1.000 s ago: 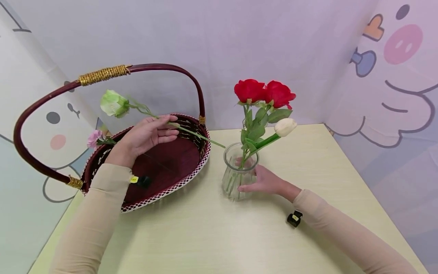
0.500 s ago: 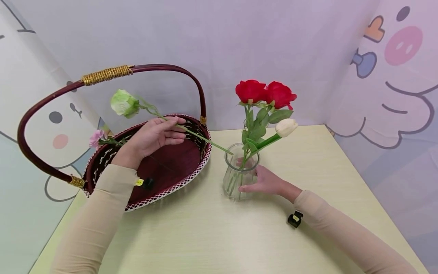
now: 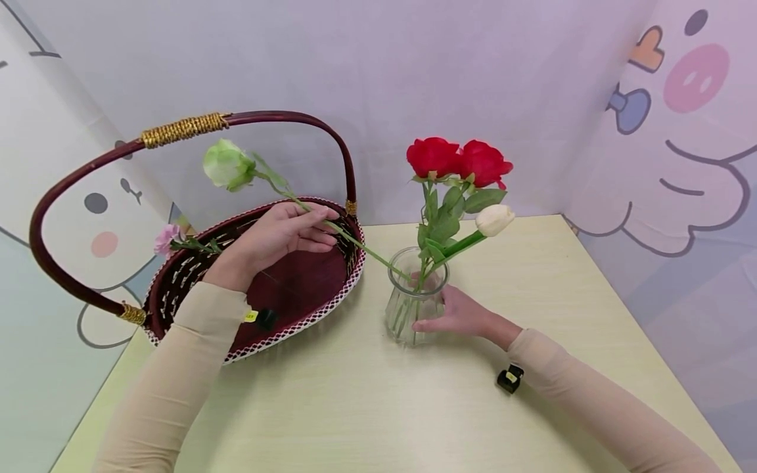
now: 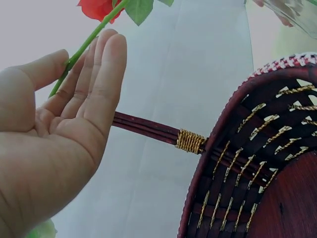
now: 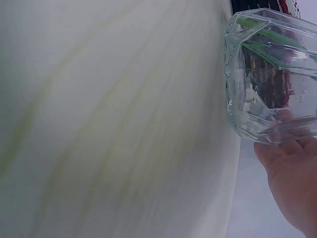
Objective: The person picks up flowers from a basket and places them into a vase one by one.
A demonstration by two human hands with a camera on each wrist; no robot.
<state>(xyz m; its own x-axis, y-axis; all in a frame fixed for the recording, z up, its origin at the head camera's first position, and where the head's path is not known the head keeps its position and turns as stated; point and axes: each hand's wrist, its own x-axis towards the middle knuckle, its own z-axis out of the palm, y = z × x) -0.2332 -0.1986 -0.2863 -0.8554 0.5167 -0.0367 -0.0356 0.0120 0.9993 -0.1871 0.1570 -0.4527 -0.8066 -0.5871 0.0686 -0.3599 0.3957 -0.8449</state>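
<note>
Head view, left hand: the left hand [image 3: 278, 233] pinched the thin green stem of a pale green artificial rose [image 3: 227, 165] between thumb and nearly straight fingers, above the dark red oval woven basket with a gold-wrapped handle [image 3: 307, 312].
Head view, rose: bloom up and to the left of the hand, stem slanting down to the right, its tip at the mouth of the clear ribbed glass vase [image 3: 412, 305].
Head view, right hand: the right hand [image 3: 458, 314] lay against the vase's right side, fingers curved round the glass.
Head view, vase: stood on the pale yellow table [image 3: 414, 407] just beside the basket, holding two red flowers [image 3: 455, 159] and a white tulip bud [image 3: 494, 219].
Left wrist view, grip: thumb and fingers [image 4: 101, 74] narrowly apart, the stem passing between them; basket rim below.
Right wrist view, grip: the palm pressed on the vase wall; how far the fingers wrapped could not be told.
</note>
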